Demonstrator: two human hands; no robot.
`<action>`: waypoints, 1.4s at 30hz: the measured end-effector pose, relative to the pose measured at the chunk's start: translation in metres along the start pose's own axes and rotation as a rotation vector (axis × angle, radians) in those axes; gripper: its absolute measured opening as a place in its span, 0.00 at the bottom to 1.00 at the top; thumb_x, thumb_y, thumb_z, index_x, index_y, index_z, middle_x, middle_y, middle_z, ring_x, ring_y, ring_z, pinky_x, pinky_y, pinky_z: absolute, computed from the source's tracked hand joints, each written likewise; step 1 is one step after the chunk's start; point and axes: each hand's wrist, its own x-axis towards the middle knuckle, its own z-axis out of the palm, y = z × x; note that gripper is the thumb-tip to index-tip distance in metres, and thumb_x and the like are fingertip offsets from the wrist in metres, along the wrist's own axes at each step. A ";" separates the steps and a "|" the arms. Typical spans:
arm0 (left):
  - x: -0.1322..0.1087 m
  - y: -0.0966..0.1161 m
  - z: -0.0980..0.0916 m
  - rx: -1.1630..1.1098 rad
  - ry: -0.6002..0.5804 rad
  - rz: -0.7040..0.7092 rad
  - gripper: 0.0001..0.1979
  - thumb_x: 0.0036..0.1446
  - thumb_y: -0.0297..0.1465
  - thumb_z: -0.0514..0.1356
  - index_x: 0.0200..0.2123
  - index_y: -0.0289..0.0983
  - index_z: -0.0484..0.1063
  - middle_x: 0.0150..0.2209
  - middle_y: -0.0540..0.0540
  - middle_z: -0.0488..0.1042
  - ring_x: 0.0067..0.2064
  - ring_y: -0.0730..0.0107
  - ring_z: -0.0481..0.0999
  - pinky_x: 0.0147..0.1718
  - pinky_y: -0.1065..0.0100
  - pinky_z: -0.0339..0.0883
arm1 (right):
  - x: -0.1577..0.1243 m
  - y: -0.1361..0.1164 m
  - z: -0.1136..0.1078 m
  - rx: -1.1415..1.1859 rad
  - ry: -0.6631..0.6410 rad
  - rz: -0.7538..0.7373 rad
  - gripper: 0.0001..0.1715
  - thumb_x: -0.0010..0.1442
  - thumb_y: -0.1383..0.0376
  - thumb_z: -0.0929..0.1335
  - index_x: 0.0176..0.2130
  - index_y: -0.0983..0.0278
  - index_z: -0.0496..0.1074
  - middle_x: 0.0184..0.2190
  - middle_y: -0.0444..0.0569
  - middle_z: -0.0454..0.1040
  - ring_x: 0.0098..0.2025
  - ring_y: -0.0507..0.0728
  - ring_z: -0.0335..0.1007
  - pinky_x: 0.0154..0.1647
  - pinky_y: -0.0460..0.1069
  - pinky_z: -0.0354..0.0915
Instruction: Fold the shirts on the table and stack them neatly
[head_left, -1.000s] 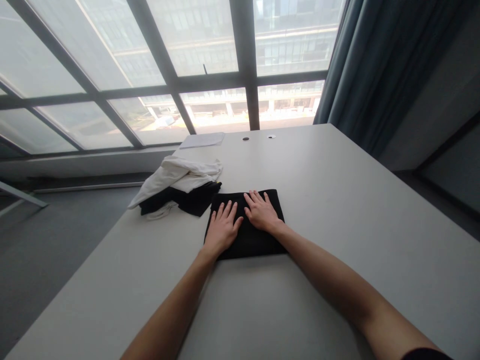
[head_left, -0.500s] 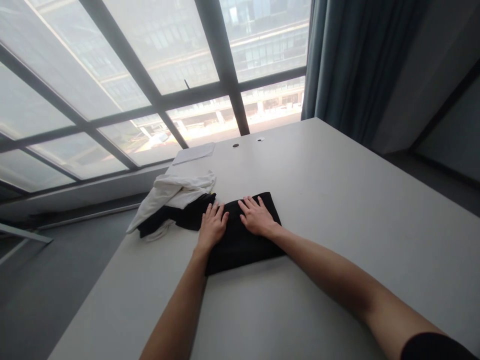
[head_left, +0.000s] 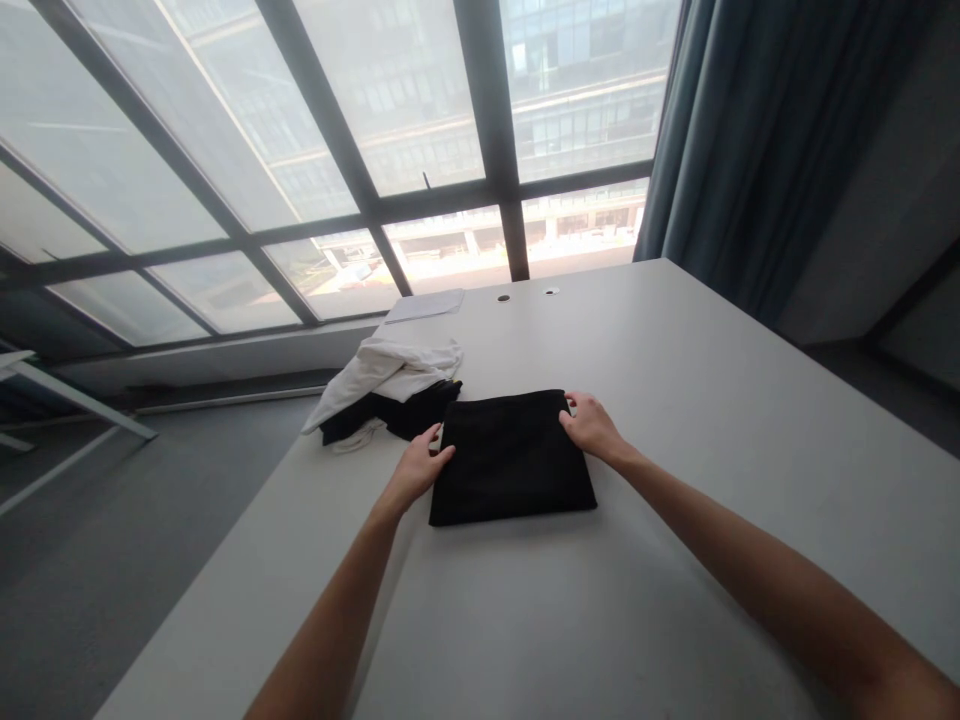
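A folded black garment (head_left: 514,460) lies as a flat rectangle on the white table. My left hand (head_left: 415,470) is at its left edge, thumb over the top and fingers along the side, partly hidden. At the upper right edge, my right hand (head_left: 594,425) pinches the cloth between thumb and fingers. What kind of garment it is does not show. Just beyond my left hand is a loose heap with a white cloth (head_left: 390,368) over a crumpled black cloth (head_left: 420,408).
The white table (head_left: 712,430) reaches back to the window wall. Papers (head_left: 425,305) lie at its far left edge, near two round cable holes, one being a dark hole (head_left: 504,298). A blue-grey curtain (head_left: 739,160) hangs at the right. Another table frame (head_left: 82,400) stands at the left.
My hands have moved from lying flat on top of the black garment outward to its left and right edges. The garment lies straighter, and the view has shifted a little.
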 end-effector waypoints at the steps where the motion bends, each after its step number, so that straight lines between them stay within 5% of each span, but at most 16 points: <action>1: -0.006 0.000 -0.005 -0.077 -0.055 -0.080 0.37 0.54 0.36 0.68 0.65 0.33 0.65 0.56 0.33 0.74 0.47 0.57 0.80 0.45 0.61 0.75 | 0.000 0.007 -0.004 0.035 -0.061 0.083 0.25 0.61 0.66 0.69 0.56 0.72 0.72 0.52 0.62 0.75 0.53 0.63 0.73 0.56 0.52 0.67; 5: -0.020 0.011 -0.018 -0.296 -0.227 -0.274 0.38 0.50 0.38 0.72 0.62 0.36 0.66 0.53 0.36 0.76 0.45 0.60 0.81 0.37 0.67 0.75 | -0.004 0.018 -0.007 0.151 -0.205 0.251 0.21 0.57 0.66 0.72 0.49 0.71 0.74 0.36 0.56 0.79 0.33 0.56 0.77 0.32 0.47 0.72; 8: -0.018 0.020 -0.021 -0.304 -0.234 -0.366 0.35 0.48 0.37 0.74 0.57 0.34 0.68 0.45 0.38 0.79 0.41 0.63 0.81 0.35 0.69 0.73 | -0.005 0.015 -0.007 0.171 -0.259 0.282 0.11 0.56 0.64 0.73 0.37 0.70 0.76 0.24 0.50 0.75 0.24 0.54 0.72 0.22 0.45 0.68; 12: -0.011 0.025 -0.017 -0.280 -0.211 -0.378 0.28 0.44 0.38 0.75 0.46 0.30 0.75 0.36 0.41 0.80 0.34 0.67 0.79 0.29 0.72 0.68 | -0.004 0.009 -0.008 0.077 -0.298 0.252 0.14 0.55 0.61 0.74 0.24 0.68 0.73 0.16 0.49 0.68 0.22 0.56 0.70 0.19 0.46 0.64; 16: -0.011 0.027 -0.013 -0.320 -0.283 -0.356 0.21 0.43 0.39 0.75 0.36 0.31 0.77 0.34 0.41 0.80 0.33 0.63 0.79 0.28 0.70 0.69 | -0.006 0.004 -0.007 0.060 -0.254 0.211 0.11 0.49 0.63 0.76 0.27 0.67 0.75 0.21 0.51 0.73 0.29 0.60 0.75 0.25 0.47 0.66; 23: -0.008 0.030 -0.013 -0.304 -0.174 -0.362 0.19 0.50 0.33 0.72 0.44 0.34 0.75 0.32 0.46 0.79 0.30 0.66 0.79 0.23 0.73 0.68 | -0.009 0.002 -0.005 0.081 -0.184 0.182 0.12 0.44 0.68 0.75 0.33 0.66 0.78 0.32 0.52 0.80 0.38 0.61 0.78 0.34 0.48 0.70; 27: -0.005 0.029 -0.012 -0.287 -0.123 -0.395 0.33 0.55 0.33 0.70 0.61 0.35 0.64 0.36 0.44 0.79 0.27 0.67 0.78 0.21 0.73 0.69 | -0.008 0.004 -0.003 0.127 -0.173 0.189 0.15 0.43 0.70 0.73 0.36 0.67 0.78 0.36 0.55 0.81 0.39 0.62 0.78 0.34 0.48 0.70; 30: -0.008 0.027 -0.008 -0.401 -0.110 -0.359 0.42 0.59 0.31 0.67 0.71 0.44 0.50 0.44 0.41 0.79 0.33 0.63 0.82 0.29 0.68 0.76 | -0.006 0.007 0.001 0.180 -0.152 0.189 0.16 0.43 0.71 0.73 0.37 0.68 0.79 0.37 0.55 0.81 0.41 0.62 0.78 0.37 0.48 0.71; 34: -0.019 0.028 0.002 -0.532 -0.117 -0.284 0.41 0.60 0.29 0.65 0.71 0.54 0.51 0.54 0.42 0.77 0.42 0.60 0.84 0.40 0.63 0.79 | 0.000 0.012 0.003 0.279 -0.142 0.195 0.17 0.44 0.72 0.73 0.38 0.67 0.79 0.34 0.50 0.80 0.39 0.58 0.77 0.37 0.46 0.70; 38: -0.024 0.040 0.021 -0.517 -0.106 -0.168 0.44 0.61 0.32 0.65 0.72 0.60 0.46 0.60 0.46 0.74 0.50 0.59 0.82 0.47 0.62 0.78 | 0.010 0.023 -0.014 0.378 -0.132 0.237 0.20 0.45 0.73 0.74 0.41 0.67 0.79 0.33 0.47 0.79 0.35 0.55 0.76 0.33 0.44 0.68; 42: -0.010 0.066 0.064 -0.399 -0.091 -0.064 0.33 0.64 0.31 0.62 0.70 0.49 0.57 0.65 0.43 0.67 0.61 0.59 0.74 0.54 0.65 0.73 | 0.025 0.055 -0.054 0.453 -0.113 0.313 0.20 0.47 0.74 0.75 0.43 0.69 0.78 0.30 0.46 0.77 0.29 0.52 0.73 0.29 0.44 0.66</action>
